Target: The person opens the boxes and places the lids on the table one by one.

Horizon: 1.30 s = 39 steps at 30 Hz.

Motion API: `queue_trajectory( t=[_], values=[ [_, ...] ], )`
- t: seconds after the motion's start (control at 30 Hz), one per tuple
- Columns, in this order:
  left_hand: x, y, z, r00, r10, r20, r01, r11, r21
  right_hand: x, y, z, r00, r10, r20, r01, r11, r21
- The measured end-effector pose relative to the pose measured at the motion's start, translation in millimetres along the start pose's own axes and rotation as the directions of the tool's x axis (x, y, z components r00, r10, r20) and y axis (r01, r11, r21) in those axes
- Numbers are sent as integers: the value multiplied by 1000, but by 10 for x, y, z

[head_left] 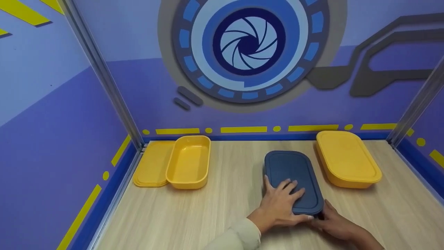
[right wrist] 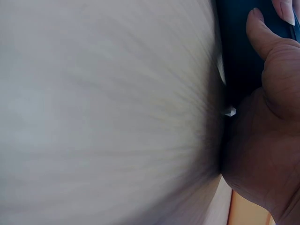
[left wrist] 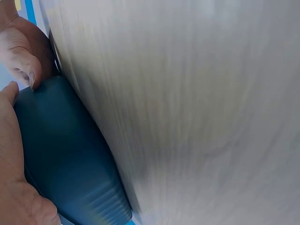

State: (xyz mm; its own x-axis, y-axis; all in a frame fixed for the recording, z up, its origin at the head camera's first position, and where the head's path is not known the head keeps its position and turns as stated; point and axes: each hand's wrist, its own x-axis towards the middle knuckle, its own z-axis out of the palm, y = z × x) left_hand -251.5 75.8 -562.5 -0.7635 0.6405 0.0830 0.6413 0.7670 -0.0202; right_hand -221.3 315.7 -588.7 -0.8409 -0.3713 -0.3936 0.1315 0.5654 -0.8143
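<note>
A dark blue lidded food container (head_left: 289,170) is right of the table's middle in the head view. Spread across the near part of its lid, my left hand (head_left: 279,205) presses down, with its thumb along the near edge. At the near right corner, my right hand (head_left: 338,224) holds the container. Its thumb lies on the container's near wall (right wrist: 241,47) in the right wrist view, while most of its other fingers are hidden. The left wrist view shows both hands touching the container's side (left wrist: 65,145).
At the left an open yellow container (head_left: 189,163) stands beside a yellow lid (head_left: 152,165), overlapping its edge. A lidded yellow container (head_left: 348,158) stands to the right of the blue one. Printed panels (head_left: 138,97) border the wooden table (head_left: 166,218) at the back and sides.
</note>
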Motion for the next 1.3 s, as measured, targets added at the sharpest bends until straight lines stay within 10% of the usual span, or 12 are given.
queue_trajectory(
  t=[0.93,1.3],
  values=[
    [5,14,36,1000,-19,2,19,999,31,-11,3,5,999,-45,-5,45,999,-10],
    [20,48,24,993,-71,96,66,997,46,-14,-20,7,1000,-13,-1,13,1000,-24]
  ],
)
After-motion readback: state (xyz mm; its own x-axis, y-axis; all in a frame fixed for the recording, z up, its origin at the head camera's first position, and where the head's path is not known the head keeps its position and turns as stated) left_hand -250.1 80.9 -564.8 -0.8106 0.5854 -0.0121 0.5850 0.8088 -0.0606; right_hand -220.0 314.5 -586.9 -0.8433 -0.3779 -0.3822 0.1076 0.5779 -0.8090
